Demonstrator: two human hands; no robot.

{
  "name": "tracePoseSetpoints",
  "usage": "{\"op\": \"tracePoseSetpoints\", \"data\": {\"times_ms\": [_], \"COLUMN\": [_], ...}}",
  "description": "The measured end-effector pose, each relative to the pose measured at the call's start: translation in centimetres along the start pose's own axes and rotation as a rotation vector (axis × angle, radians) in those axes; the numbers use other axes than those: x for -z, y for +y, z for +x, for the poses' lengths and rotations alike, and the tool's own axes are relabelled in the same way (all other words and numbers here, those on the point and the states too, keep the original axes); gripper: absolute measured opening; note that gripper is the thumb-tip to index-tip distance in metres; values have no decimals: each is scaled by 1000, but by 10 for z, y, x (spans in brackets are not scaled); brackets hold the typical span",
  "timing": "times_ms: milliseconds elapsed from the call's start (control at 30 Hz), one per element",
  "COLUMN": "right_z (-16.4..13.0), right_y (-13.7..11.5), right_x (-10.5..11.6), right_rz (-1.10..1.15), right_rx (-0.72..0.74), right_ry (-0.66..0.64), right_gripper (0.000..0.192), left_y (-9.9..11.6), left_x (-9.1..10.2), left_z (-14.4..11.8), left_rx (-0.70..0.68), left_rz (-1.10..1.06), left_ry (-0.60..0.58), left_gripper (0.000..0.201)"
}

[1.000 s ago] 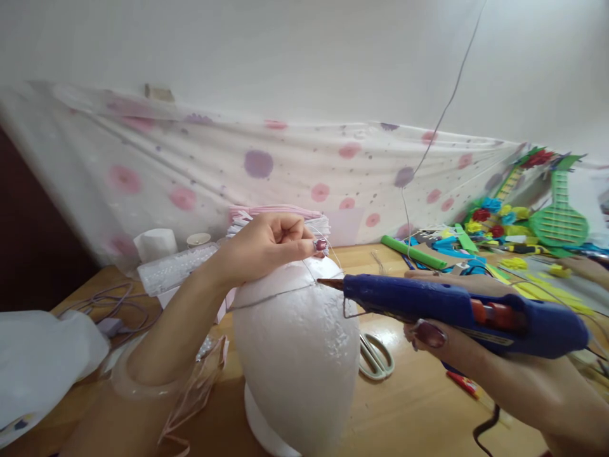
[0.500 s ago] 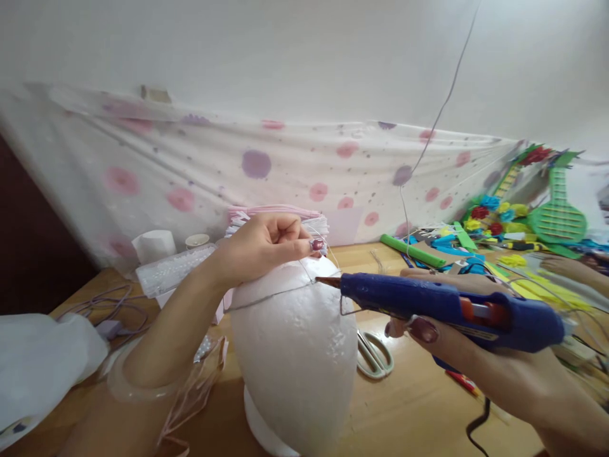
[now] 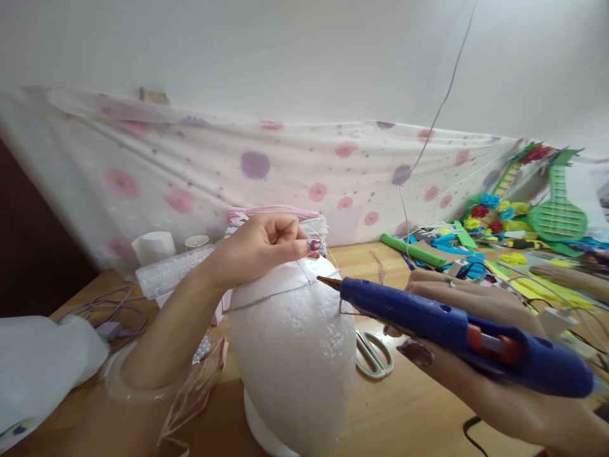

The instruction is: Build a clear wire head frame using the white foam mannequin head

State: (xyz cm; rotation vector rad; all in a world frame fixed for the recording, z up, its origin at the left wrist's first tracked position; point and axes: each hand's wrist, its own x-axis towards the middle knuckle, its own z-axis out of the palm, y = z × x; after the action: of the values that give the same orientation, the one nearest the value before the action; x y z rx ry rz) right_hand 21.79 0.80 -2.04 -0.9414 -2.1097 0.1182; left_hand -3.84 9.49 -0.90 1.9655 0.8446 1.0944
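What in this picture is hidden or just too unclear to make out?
- Head view: what the left hand pinches is too small to tell; its curled fingers cover it.
- Glue gun: the trigger sits under the right hand; the cord runs off the bottom edge.
- Foam egg: its base is cut off by the bottom edge.
- Scissors: blades are behind the egg.

We can read no text, label, brand, number or sign anywhere here: nothing legible on the glue gun (image 3: 457, 330), the foam ball (image 3: 292, 349), the spotted cloth (image 3: 266, 171) or the craft pieces (image 3: 518, 235).
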Motion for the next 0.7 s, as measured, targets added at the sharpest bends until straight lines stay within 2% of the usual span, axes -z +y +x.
{"op": "tracePoseSetpoints", "data": {"times_ms": [200, 700], "right_z": [10, 9], "right_y": [-13, -22], "right_x": [6, 12], "right_rz": [-33, -128], "right_rx": [67, 90], "right_ry": [-74, -105], "right_gripper": [23, 22], "left_y": [0, 2], "left_x": [0, -1], "left_z": [1, 0], "left_rx": [0, -10], "left_rz": [17, -5], "left_ry": [10, 1], "left_gripper": [39, 37]}}
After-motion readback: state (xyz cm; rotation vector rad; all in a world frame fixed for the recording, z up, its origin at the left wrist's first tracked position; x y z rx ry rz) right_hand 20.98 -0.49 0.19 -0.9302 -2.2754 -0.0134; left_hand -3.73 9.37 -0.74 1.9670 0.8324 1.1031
